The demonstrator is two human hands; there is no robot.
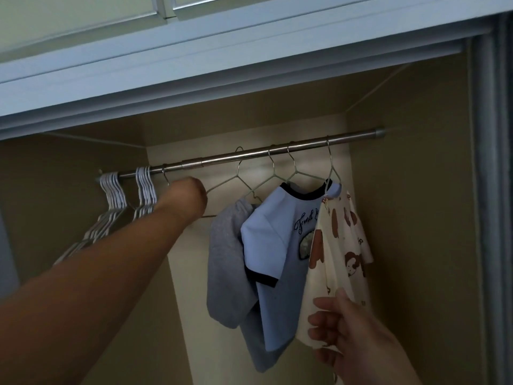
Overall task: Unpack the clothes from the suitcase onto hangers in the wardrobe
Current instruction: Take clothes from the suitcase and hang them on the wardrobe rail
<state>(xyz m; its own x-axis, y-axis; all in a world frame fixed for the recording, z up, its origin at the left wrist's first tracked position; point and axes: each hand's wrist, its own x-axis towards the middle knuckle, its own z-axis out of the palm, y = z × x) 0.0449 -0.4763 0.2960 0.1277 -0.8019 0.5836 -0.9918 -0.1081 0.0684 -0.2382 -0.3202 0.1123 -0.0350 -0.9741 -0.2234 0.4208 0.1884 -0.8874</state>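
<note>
A steel rail point(222, 159) runs across the wardrobe. Three garments hang from it on wire hangers: a grey one point(226, 259), a pale blue T-shirt with dark trim point(274, 245), and a cream top with brown animal print point(342, 240). My left hand point(191, 200) reaches up and is closed around the left end of an empty wire hanger point(236, 177), whose hook rises just above the rail. My right hand point(344, 334) holds the lower hem of the cream top. The suitcase is out of view.
Two bunches of white empty hangers point(115, 195) hang at the rail's left end. The wardrobe's top frame point(194, 87) juts out overhead, and a door edge point(491, 218) stands at the right. Tan back panels lie behind the clothes.
</note>
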